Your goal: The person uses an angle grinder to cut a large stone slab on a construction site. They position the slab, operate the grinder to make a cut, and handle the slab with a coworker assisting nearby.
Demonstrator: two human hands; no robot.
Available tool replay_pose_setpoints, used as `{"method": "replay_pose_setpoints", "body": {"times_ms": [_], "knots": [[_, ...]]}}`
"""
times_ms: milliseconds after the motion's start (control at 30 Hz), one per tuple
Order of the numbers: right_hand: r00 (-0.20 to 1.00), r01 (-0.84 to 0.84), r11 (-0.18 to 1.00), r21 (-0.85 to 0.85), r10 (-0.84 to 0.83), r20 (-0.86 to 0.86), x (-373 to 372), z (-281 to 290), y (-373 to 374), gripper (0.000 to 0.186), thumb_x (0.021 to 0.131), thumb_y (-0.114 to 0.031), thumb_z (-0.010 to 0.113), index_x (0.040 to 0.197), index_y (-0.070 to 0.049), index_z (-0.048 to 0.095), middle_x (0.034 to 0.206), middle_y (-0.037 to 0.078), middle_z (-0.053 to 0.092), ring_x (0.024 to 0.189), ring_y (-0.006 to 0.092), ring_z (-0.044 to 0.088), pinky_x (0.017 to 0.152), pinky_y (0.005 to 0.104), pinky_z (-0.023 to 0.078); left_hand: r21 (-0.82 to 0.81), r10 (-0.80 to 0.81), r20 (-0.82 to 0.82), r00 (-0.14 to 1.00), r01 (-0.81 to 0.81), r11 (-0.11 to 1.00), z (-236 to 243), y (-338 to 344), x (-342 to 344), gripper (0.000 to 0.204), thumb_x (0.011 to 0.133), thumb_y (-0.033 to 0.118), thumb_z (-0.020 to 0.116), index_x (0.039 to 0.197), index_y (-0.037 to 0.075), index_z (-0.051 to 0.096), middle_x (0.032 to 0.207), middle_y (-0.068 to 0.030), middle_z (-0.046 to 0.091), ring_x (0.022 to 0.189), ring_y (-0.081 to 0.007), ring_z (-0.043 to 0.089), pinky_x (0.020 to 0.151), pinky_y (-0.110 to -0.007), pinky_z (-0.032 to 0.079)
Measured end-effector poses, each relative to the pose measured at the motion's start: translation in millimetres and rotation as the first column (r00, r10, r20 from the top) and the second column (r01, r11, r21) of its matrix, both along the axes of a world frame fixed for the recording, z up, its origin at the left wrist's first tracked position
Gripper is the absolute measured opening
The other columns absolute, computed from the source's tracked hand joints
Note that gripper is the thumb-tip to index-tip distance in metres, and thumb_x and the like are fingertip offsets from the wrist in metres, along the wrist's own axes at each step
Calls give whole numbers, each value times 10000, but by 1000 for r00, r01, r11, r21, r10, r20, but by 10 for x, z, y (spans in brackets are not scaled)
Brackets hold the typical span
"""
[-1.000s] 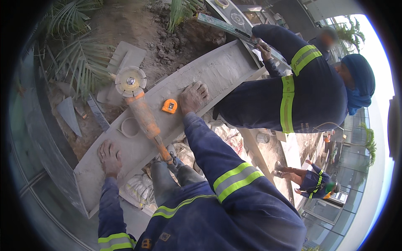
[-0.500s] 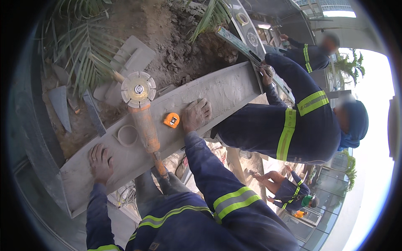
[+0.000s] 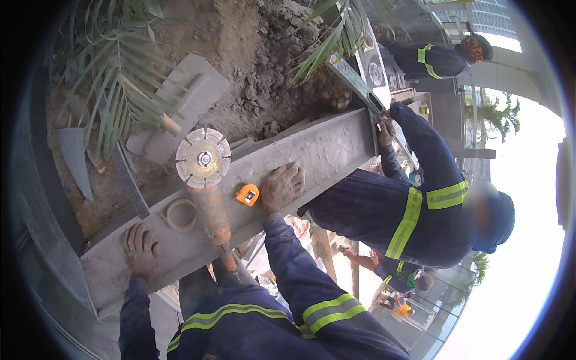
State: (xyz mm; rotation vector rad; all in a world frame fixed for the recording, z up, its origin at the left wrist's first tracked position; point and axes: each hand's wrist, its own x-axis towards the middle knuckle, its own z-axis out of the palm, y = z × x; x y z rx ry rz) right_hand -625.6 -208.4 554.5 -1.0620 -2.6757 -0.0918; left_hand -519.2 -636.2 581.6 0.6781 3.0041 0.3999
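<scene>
My left hand [image 3: 141,252] rests with spread, slightly bent fingers on a long dusty grey channel-like panel [image 3: 327,140], near its left end. My right hand [image 3: 282,187] lies palm down on the same panel, fingers apart. Between them lie an orange angle grinder [image 3: 211,219] with an exposed segmented disc [image 3: 203,158], a pale roll of tape [image 3: 180,214] left of it, and an orange tape measure [image 3: 247,194] just left of my right hand. Neither hand grips these tools.
A co-worker [image 3: 404,223] bends close on my right, hands at a spirit level [image 3: 357,84] on another panel. More workers [image 3: 438,62] are farther off. Palm fronds [image 3: 120,102], soil [image 3: 270,60] and stone offcuts [image 3: 75,162] lie beyond my panel; curved glass walling is at the far left.
The view has shifted, so the panel sits lower at its right end and more of the background shows. The nearby co-worker appears lower. Both my hands still rest on the panel.
</scene>
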Motion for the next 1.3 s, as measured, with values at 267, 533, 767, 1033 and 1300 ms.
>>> {"method": "replay_pose_setpoints", "body": {"times_ms": [267, 533, 767, 1033, 1300], "knots": [[999, -39, 999, 22, 39, -8, -32, 122, -21, 464, 951, -259, 562, 1332, -3, 493, 1324, 178, 478, 1250, 352, 449, 1041, 477, 366, -35, -12, -18, 1000, 12, 999, -35, -23, 31, 478, 886, 319, 630, 1278, 76, 502, 1398, -183, 465, 1326, -398, 422, 1102, -618, 325], [996, -22, 1000, -1, 22, -86, -13, 155, 4, 449, 949, -262, 538, 1321, -16, 489, 1289, 168, 475, 1249, 342, 435, 1048, 477, 333, -51, -43, -111, 993, 37, 998, 1, 28, 18, 439, 940, 333, 573, 1283, 73, 486, 1392, -184, 468, 1328, -397, 421, 1106, -615, 321], [988, 2, 998, -57, -11, -155, 25, 170, 29, 477, 920, -264, 557, 1316, -12, 471, 1299, 170, 460, 1289, 336, 398, 1085, 510, 288, -69, -61, -124, 990, 52, 996, -4, 57, 62, 457, 940, 311, 583, 1303, 59, 466, 1399, -193, 455, 1346, -397, 396, 1116, -607, 308], [974, 13, 997, -71, -29, -226, 53, 81, 48, 475, 925, -270, 551, 1315, -10, 471, 1300, 184, 452, 1291, 345, 389, 1081, 528, 268, -75, -63, -174, 983, 51, 996, -29, 77, 113, 425, 947, 295, 571, 1279, 48, 472, 1391, -219, 452, 1338, -409, 398, 1110, -607, 312], [972, 20, 996, -84, -39, -232, 65, 70, 68, 466, 923, -260, 537, 1307, -5, 469, 1305, 192, 450, 1290, 352, 389, 1076, 540, 275, -88, -55, -174, 983, 40, 995, -60, 62, 141, 448, 958, 321, 553, 1275, 14, 477, 1392, -239, 454, 1322, -432, 410, 1094, -615, 324]]}}
